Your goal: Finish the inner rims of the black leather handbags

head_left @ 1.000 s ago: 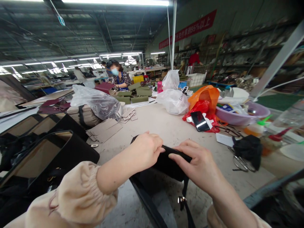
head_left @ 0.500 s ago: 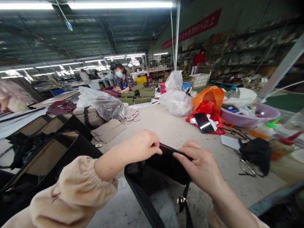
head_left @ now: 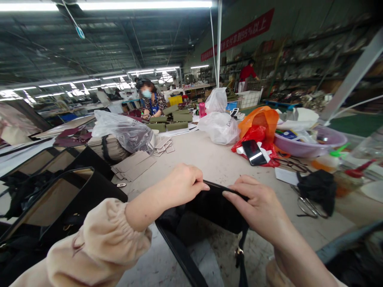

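Observation:
A black bag (head_left: pixel 217 209) is held up over the front of the table, its mouth facing me. My left hand (head_left: pixel 187 184) pinches the upper edge near its middle, thumb and fingers closed on it. Farther right along that same edge, my right hand (head_left: pixel 255 203) grips it with the thumb on the near side and the fingers behind. A black strap (head_left: pixel 242 239) with a metal buckle (head_left: pixel 239 252) dangles from the right side of the bag. The lower part of the bag runs out of view at the bottom.
More black bags (head_left: pixel 72 195) stand at my left. Grey boards (head_left: pixel 134 164) lie beyond them, near a clear plastic bag (head_left: pixel 125 129). On the right are a phone (head_left: pixel 253 152), a purple basin (head_left: pixel 311 147), scissors (head_left: pixel 308 207) and glue bottles (head_left: pixel 327 161). A co-worker (head_left: pixel 151 101) sits across the table.
Both hands and the bag's upper edge have shifted slightly right in view, while the surroundings have slid a little left. The grip of both hands stays the same.

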`<action>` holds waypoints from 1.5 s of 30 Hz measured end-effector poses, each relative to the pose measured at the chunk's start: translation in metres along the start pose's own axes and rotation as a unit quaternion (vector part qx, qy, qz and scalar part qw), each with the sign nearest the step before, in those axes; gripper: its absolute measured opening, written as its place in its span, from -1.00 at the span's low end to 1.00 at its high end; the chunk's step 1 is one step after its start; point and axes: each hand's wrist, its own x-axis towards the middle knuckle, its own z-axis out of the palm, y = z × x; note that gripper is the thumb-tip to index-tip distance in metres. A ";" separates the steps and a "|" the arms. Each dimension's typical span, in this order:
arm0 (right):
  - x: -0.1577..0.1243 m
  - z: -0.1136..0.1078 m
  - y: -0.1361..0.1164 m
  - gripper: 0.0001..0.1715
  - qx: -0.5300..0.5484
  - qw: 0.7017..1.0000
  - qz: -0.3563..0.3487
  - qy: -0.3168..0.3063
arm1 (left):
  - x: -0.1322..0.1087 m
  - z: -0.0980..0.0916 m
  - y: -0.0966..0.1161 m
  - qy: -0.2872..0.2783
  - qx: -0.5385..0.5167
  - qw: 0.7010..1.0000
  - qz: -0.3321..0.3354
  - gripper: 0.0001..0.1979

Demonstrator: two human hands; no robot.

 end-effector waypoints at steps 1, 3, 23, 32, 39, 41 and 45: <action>0.000 0.000 0.001 -0.69 -0.002 1.000 0.001 0.002 | 0.001 0.001 0.000 0.001 0.005 1.000 0.004 -0.76; 0.000 0.000 0.003 -0.68 -0.004 1.000 0.004 0.004 | 0.002 0.003 0.000 0.006 0.014 1.000 0.007 -0.75; 0.005 0.011 -0.006 -0.78 -0.034 0.999 0.022 0.001 | 0.000 0.008 0.000 0.013 -0.011 1.000 -0.016 -0.78; 0.006 0.013 -0.007 -0.75 -0.053 0.998 -0.001 0.021 | -0.002 0.003 0.002 -0.002 -0.019 0.999 -0.047 -0.77; 0.007 0.013 -0.004 -0.71 -0.065 0.998 -0.011 0.024 | -0.003 -0.010 -0.016 -0.061 -0.106 0.991 0.049 -0.92; 0.006 0.013 -0.003 -0.70 -0.072 0.997 -0.015 0.025 | -0.003 -0.011 -0.018 -0.056 -0.117 0.990 0.050 -0.91; 0.006 0.011 -0.002 -0.68 -0.083 0.996 -0.017 0.024 | -0.007 -0.011 -0.019 -0.023 -0.098 0.993 0.066 -0.83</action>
